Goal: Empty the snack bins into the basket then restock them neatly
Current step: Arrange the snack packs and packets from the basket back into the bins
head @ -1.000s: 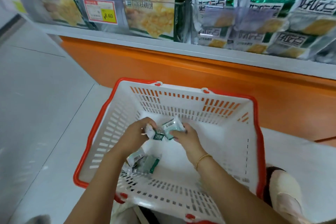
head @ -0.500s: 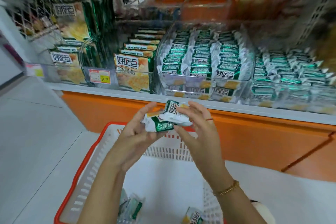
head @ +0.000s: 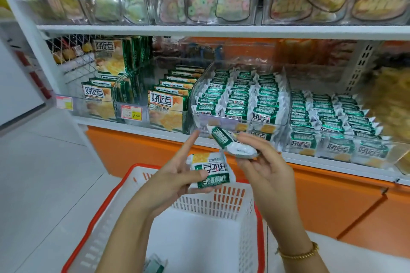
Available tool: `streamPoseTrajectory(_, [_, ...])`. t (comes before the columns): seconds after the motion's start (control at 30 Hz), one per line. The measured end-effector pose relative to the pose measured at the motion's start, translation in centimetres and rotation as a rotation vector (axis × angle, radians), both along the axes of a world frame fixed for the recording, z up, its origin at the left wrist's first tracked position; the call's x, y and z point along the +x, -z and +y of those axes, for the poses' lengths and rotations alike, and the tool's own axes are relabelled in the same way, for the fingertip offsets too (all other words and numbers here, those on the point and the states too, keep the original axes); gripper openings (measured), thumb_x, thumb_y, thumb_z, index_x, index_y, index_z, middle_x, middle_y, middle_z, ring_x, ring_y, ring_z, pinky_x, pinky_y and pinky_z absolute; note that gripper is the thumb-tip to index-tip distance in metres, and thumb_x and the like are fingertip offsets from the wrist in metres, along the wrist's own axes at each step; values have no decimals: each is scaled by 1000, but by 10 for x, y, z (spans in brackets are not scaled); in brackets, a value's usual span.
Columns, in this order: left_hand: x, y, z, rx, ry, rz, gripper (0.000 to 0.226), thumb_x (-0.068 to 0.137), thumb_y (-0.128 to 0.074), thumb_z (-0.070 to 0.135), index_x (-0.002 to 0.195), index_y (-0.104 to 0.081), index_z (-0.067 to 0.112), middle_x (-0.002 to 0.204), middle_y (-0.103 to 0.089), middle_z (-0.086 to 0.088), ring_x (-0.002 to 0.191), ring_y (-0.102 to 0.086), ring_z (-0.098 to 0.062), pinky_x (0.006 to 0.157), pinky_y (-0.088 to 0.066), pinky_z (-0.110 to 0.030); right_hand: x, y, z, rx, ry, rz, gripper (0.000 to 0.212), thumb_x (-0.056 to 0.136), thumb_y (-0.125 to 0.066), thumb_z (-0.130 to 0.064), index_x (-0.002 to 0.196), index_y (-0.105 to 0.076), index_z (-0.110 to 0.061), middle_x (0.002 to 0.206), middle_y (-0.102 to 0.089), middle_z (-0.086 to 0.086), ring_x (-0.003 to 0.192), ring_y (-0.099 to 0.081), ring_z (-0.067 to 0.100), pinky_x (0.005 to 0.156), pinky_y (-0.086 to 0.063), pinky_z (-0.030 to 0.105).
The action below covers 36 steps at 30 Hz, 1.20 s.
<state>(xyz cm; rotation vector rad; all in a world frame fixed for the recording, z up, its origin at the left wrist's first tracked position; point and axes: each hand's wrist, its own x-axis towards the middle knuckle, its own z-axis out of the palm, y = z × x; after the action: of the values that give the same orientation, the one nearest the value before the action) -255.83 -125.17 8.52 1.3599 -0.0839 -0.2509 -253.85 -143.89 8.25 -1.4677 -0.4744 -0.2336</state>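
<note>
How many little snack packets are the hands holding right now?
2. One flat packet is in the left hand, above the basket. One tilted packet is in the right hand, just above the first. Fingers could hide another.

views: one, head-worn | faces: forward and slightly down at the snack bins (head: 224, 122) | range: near; basket (head: 199, 204) just below, cut by the lower edge

Two green-white snack packets (head: 210, 173) are held above the orange-rimmed basket (head: 199, 203). The clear bin (head: 221, 120) is filled in rows.
</note>
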Motion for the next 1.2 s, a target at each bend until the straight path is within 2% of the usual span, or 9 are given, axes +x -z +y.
streamPoseTrajectory(0.1, [-2, -6, 4, 45, 143, 55, 86, 80, -68, -1, 136, -32, 53, 130, -59, 1, 110, -62, -35, 84, -55, -45, 4, -11, -8, 109, -132, 82, 35, 81, -63, 7, 104, -67, -19, 115, -67, -5, 112, -61, 5, 86, -50, 18])
streamPoseTrajectory(0.23, [-1, -12, 6, 62, 184, 30, 85, 79, -64, 2, 147, -22, 31, 119, -66, -8, 85, -68, -29, 61, -56, -27, 2, -8, -6, 181, -249, 222, 30, 78, -63, 10, 100, -66, -10, 112, -69, -1, 107, -64, 15, 80, -55, 26])
streamPoseTrajectory(0.43, [0, -10, 8, 24, 40, 6, 76, 75, -70, 6, 136, -37, 37, 101, -71, -12, 69, -67, -22, 56, -54, -24, 0, 2, 4, 142, -294, 251, 35, 84, -59, 12, 103, -65, -17, 110, -69, 1, 106, -64, 18, 83, -54, 30])
streamPoseTrajectory(0.53, [5, -5, 4, -159, -177, 121, 57, 72, -80, 12, 124, -57, 18, 89, -71, -15, 63, -64, -17, 55, -56, -22, 1, 2, 4, 70, -230, 200, 39, 84, -62, 7, 103, -66, -27, 110, -69, -5, 107, -63, 14, 82, -55, 29])
streamPoseTrajectory(0.63, [8, 0, -7, -265, -257, 170, 31, 66, -76, 28, 87, -75, 5, 88, -71, -14, 69, -66, -14, 60, -56, -21, 1, 2, 4, -71, -121, 64, 46, 86, -63, 4, 103, -69, -38, 113, -64, -16, 111, -59, 4, 80, -54, 21])
streamPoseTrajectory(0.77, [7, 2, -19, -368, -258, 281, 48, 81, -57, 34, 119, -62, 5, 111, -68, -17, 89, -69, -26, 66, -58, -32, 3, 5, 1, -164, -30, -34, 50, 83, -60, 12, 104, -71, -32, 118, -61, -20, 108, -57, -7, 78, -53, 15])
streamPoseTrajectory(0.87, [3, -8, -24, -277, -131, 291, 55, 82, -48, 50, 125, -57, 16, 118, -66, -18, 105, -65, -33, 70, -58, -35, 4, 6, -2, -206, -42, -76, 58, 83, -56, 16, 105, -72, -36, 122, -57, -24, 115, -54, -3, 84, -51, 17])
streamPoseTrajectory(1.0, [4, -21, -24, -54, -117, 164, 55, 71, -63, 34, 125, -57, 22, 109, -71, -5, 98, -69, -19, 70, -56, -27, 5, -4, -10, -298, -138, -48, 62, 83, -49, 14, 108, -69, -39, 124, -52, -29, 115, -53, -3, 78, -50, 15])
streamPoseTrajectory(1.2, [19, -32, -25, 373, -125, 64, 37, 84, -66, 29, 120, -56, 26, 104, -72, 3, 95, -69, -17, 90, -54, -38, 31, -39, -29, -453, -147, 20, 21, 76, -77, -15, 91, -72, -30, 112, -56, -21, 105, -56, -2, 82, -53, 19])
